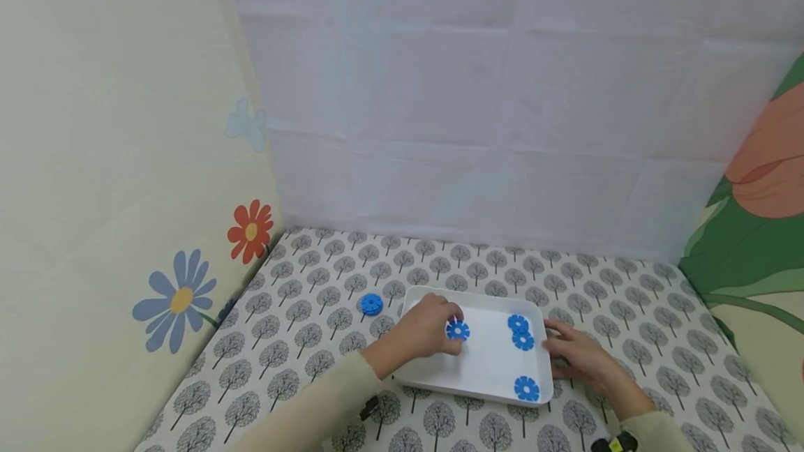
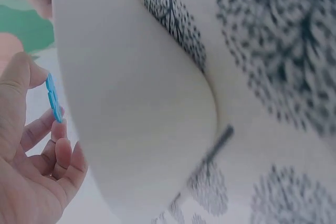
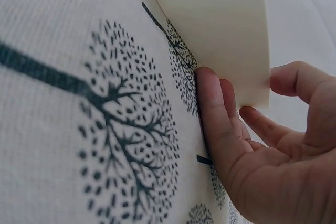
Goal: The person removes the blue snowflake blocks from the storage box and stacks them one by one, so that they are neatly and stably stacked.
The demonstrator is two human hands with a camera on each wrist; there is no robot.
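Observation:
My left hand (image 1: pixel 426 326) is over the left half of a white rectangular tray (image 1: pixel 486 361). It pinches a blue notched disc (image 1: pixel 458 330) between thumb and fingertips; in the left wrist view the disc (image 2: pixel 53 98) appears edge-on. At the tray's right end, my right hand (image 1: pixel 581 354) grips the side wall. The right wrist view puts the thumb at the rim of the tray wall (image 3: pixel 231 30), with other fingers low against its outside. Two blue discs (image 1: pixel 523 340) overlap near the tray's right side, and another blue disc (image 1: pixel 526 389) lies in its near right corner.
Blue discs (image 1: pixel 371 304), seemingly stacked, lie on the tree-print cloth (image 1: pixel 301 361) left of the tray. A white sheet (image 1: pixel 440 103) hangs behind the table. Flower-patterned panels (image 1: pixel 125 180) stand at both sides.

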